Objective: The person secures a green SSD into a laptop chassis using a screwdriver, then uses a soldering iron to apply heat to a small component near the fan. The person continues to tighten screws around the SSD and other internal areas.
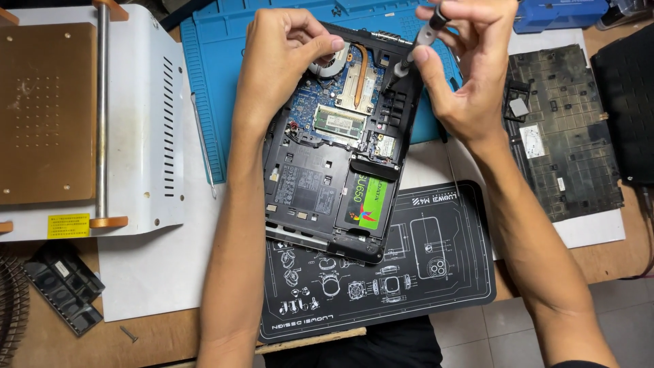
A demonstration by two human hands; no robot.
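An opened black laptop (310, 197) lies bottom side up on the bench, its circuit board, copper heat pipe (362, 68), fan, memory stick (340, 122) and a green and black drive (367, 202) exposed. My left hand (283, 58) rests on the laptop's far left corner, fingers curled over the fan area. My right hand (466, 58) holds a slim grey and black screwdriver (417, 45), its tip down on the laptop's far right edge.
A white machine with a brown plate (48, 112) stands at left. A blue work mat (204, 75) and a black printed mat (436, 252) lie under the laptop. A removed black keyboard panel (565, 136) sits at right. Metal tweezers (203, 146) and a loose screw (129, 334) lie nearby.
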